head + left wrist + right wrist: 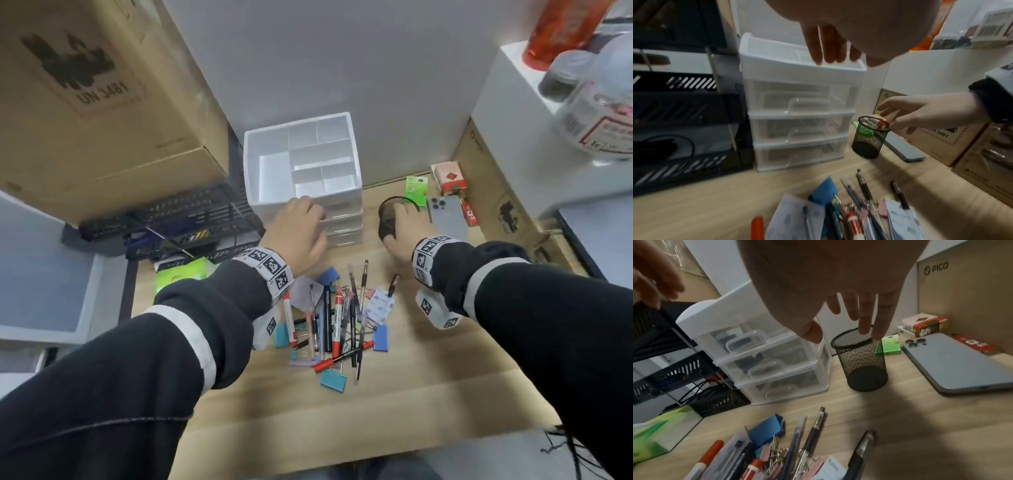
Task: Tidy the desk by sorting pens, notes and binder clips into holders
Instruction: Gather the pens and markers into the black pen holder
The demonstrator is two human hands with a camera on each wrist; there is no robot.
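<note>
Nearest me on the light wooden desk point(428, 394): a loose pile of pens point(337, 318), mixed black, blue and red-and-white barrels, w/ coloured binder clips point(333, 379) (teal, blue, pink) tangled among them and small white printed note sheets point(379, 306) at the pile's right edge. One black pen point(860, 456) lies apart, right of the rest. None of it is in a holder yet.

Past the pile, my left hand point(301, 236) hangs over the front top edge of the white plastic three-drawer organiser point(308, 171). Fingers point(813, 47) straight, close together, pointing down at the rim; nothing held. Whether the tips actually touch the rim I can't tell. All 3 clear drawers look pushed in, and the divided top tray looks empty.

My right hand point(406, 233) is at the black wire-mesh pen cup point(861, 360), just right of the organiser. Fingers point(865, 318) extended, slightly spread, two tips at or inside the cup's rim, thumb on the near side. The left wrist view suggests a light hold on the rim, but the grip isn't certain. The cup stands upright on the desk.

Further back, beside the cup: a grey-blue smartphone point(960, 363) lying face down, a small green box point(891, 345), a red-and-white box point(448, 178). Far left: a black slotted tray rack point(178, 219) under a brown cardboard box point(89, 96).
</note>
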